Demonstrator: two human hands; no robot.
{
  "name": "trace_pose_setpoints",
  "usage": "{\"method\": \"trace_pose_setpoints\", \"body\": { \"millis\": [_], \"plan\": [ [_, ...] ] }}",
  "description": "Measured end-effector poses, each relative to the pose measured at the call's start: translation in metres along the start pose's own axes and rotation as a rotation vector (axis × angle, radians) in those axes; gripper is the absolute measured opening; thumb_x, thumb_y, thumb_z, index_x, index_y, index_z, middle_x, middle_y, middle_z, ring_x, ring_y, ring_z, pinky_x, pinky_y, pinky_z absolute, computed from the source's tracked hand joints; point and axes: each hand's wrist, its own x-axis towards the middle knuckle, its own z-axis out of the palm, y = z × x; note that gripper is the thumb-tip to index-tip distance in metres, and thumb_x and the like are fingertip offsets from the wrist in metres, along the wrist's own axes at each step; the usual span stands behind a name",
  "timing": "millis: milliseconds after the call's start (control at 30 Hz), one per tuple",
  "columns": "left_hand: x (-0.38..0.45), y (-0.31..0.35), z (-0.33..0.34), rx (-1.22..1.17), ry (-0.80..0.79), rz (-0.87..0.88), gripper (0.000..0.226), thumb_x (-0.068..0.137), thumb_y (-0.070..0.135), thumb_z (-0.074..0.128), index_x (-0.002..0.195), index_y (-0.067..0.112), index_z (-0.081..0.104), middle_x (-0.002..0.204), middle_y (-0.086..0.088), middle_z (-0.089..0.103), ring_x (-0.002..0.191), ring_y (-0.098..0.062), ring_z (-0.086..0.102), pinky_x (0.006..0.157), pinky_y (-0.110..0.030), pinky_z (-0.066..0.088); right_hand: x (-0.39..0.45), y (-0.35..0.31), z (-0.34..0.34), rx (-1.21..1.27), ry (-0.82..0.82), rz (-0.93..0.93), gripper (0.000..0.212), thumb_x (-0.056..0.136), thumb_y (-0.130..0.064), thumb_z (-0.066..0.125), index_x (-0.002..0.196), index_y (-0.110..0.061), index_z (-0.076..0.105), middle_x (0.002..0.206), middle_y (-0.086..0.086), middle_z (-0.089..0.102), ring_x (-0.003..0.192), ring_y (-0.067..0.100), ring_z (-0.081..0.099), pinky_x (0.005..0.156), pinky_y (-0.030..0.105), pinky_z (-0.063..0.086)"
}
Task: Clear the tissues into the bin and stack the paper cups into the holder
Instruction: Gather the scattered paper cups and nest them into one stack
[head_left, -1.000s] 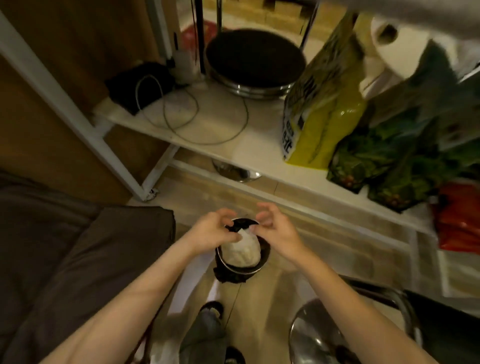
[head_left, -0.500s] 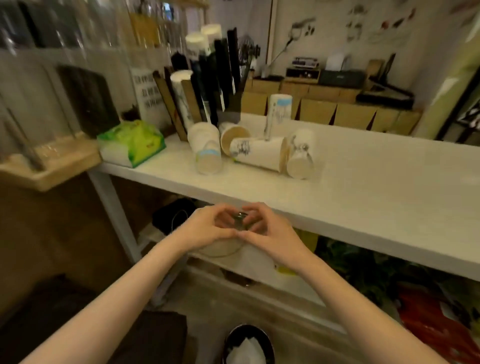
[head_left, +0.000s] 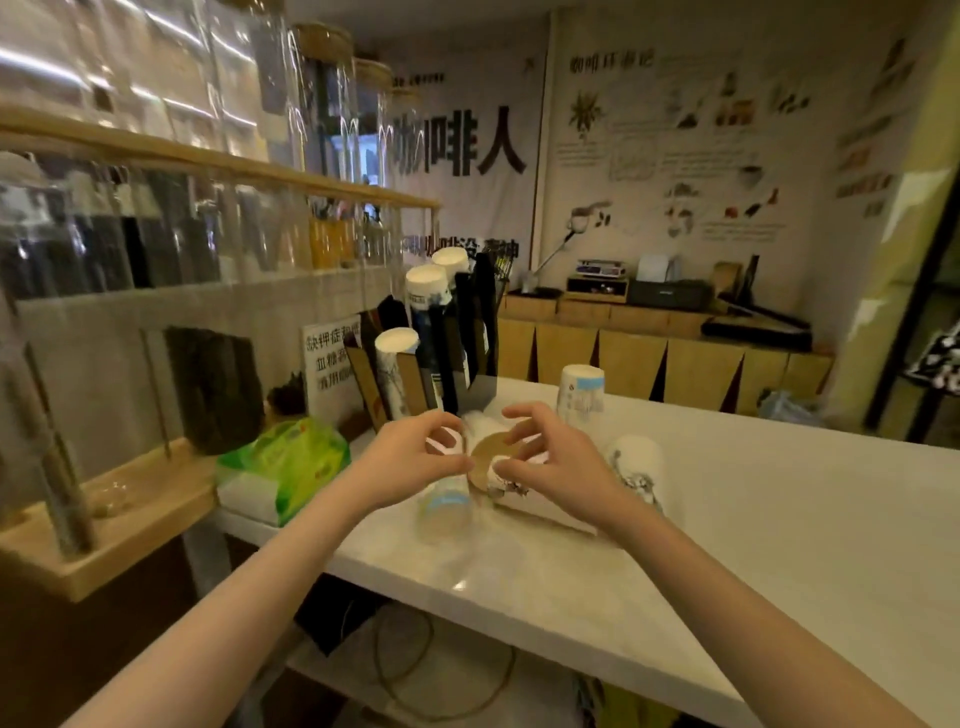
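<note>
Both hands hover side by side over a cluster of paper cups on the white table (head_left: 779, 530). My left hand (head_left: 410, 457) and my right hand (head_left: 556, 462) have their fingers spread and hold nothing. Between them a cup lying on its side (head_left: 483, 457) shows its brown inside. Another white cup (head_left: 441, 512) lies under my left hand. One cup stands upside down (head_left: 581, 392) behind my right hand, and one more (head_left: 636, 465) sits to its right. The black and wood cup holder (head_left: 441, 353) with stacked cups stands just behind. The bin is out of view.
A green tissue pack (head_left: 288, 462) lies at the table's left end. A wooden rack with glass tubes (head_left: 104, 499) stands further left. Below the table a shelf holds a cable (head_left: 405, 670). A wooden counter with devices (head_left: 660, 332) runs along the back wall.
My view rose from the floor bin, where both hands left a tissue, up to the tabletop. Both hands moved up and forward over the cups, and their fingers have spread apart.
</note>
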Motion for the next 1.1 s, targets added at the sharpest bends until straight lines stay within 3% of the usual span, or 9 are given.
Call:
{"method": "trace_pose_setpoints", "body": {
  "millis": [233,333,433,667,800,900,1000,1100],
  "plan": [
    [0.057,-0.031,0.006,0.029,0.216,-0.198,0.067,0.076,0.051,0.059,0.126,0.009,0.043,0.124,-0.009,0.052,0.102,-0.020,0.049,0.079,-0.030,0.040,0.057,0.020,-0.013,-0.047,0.040,0.100,0.048,0.083,-0.031,0.061,0.126,-0.020,0.044,0.113,0.001,0.054,0.094,0.014,0.056,0.068,0.021,0.049],
    [0.069,-0.052,0.024,-0.041,0.233,-0.349,0.078,0.076,0.054,0.056,0.135,0.009,0.030,0.140,-0.016,0.038,0.124,-0.031,0.042,0.096,-0.040,0.039,0.077,0.034,-0.011,-0.118,-0.006,0.171,0.051,0.083,-0.038,0.059,0.127,-0.018,0.043,0.120,0.006,0.054,0.101,0.019,0.055,0.079,0.029,0.048],
    [0.077,-0.071,0.040,-0.052,0.171,-0.458,0.091,0.073,0.055,0.059,0.140,0.008,0.020,0.146,-0.019,0.028,0.130,-0.034,0.035,0.103,-0.043,0.034,0.097,0.044,-0.008,-0.183,-0.083,0.220,0.055,0.083,-0.042,0.056,0.129,-0.016,0.042,0.124,0.009,0.054,0.101,0.018,0.053,0.080,0.028,0.044],
    [0.086,-0.086,0.048,-0.212,0.090,-0.572,0.113,0.039,0.065,0.072,0.130,0.012,0.033,0.124,-0.010,0.056,0.103,-0.027,0.059,0.083,-0.038,0.052,0.152,0.059,0.002,-0.341,-0.278,0.313,0.071,0.083,-0.050,0.052,0.134,-0.003,0.035,0.135,0.017,0.047,0.117,0.030,0.049,0.086,0.036,0.043],
    [0.080,-0.080,0.039,-0.299,0.074,-0.639,0.092,0.060,0.046,0.075,0.132,0.015,0.028,0.121,-0.008,0.054,0.100,-0.026,0.057,0.064,-0.031,0.049,0.171,0.076,0.017,-0.287,-0.342,0.496,0.082,0.079,-0.061,0.049,0.136,-0.005,0.033,0.136,0.018,0.046,0.110,0.034,0.055,0.073,0.034,0.047],
    [0.071,-0.070,0.028,-0.366,0.130,-0.571,0.081,0.066,0.034,0.076,0.129,0.019,0.029,0.105,-0.001,0.057,0.086,-0.018,0.058,0.057,-0.029,0.046,0.177,0.087,0.024,-0.264,-0.430,0.607,0.079,0.075,-0.068,0.047,0.128,-0.009,0.043,0.118,0.018,0.058,0.097,0.033,0.062,0.069,0.035,0.053],
    [0.065,-0.063,0.019,-0.386,0.196,-0.426,0.088,0.061,0.025,0.080,0.131,0.022,0.028,0.098,0.008,0.055,0.084,-0.008,0.056,0.058,-0.023,0.047,0.181,0.096,0.025,-0.199,-0.465,0.633,0.069,0.073,-0.066,0.051,0.116,-0.012,0.048,0.092,0.013,0.060,0.079,0.027,0.062,0.056,0.031,0.051],
    [0.061,-0.055,0.022,-0.362,0.317,-0.287,0.094,0.056,0.016,0.083,0.132,0.025,0.029,0.103,0.014,0.050,0.090,-0.003,0.050,0.070,-0.018,0.044,0.184,0.100,0.021,-0.145,-0.395,0.619,0.067,0.072,-0.064,0.053,0.112,-0.011,0.050,0.095,0.014,0.060,0.079,0.028,0.061,0.056,0.031,0.050]
  ]
}}
